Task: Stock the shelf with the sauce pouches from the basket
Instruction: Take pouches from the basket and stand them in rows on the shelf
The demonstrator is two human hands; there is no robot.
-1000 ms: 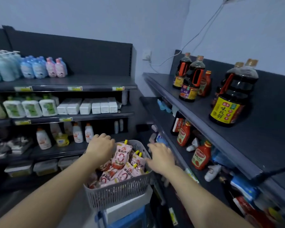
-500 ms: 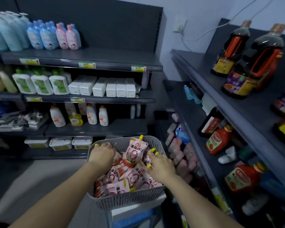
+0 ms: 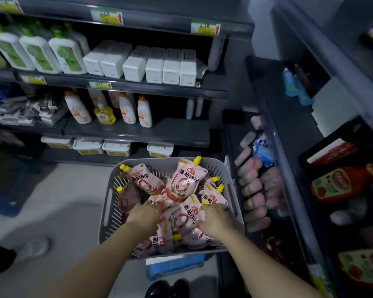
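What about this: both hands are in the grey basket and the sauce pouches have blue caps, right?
Not quite: the head view shows the left hand and right hand in the grey basket, but the sauce pouches have yellow caps, not blue.

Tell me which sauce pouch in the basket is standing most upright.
The pouch by the middle of the basket's far wall: it stands propped up, full label showing, yellow cap at the rim; the others lie lower in the heap.
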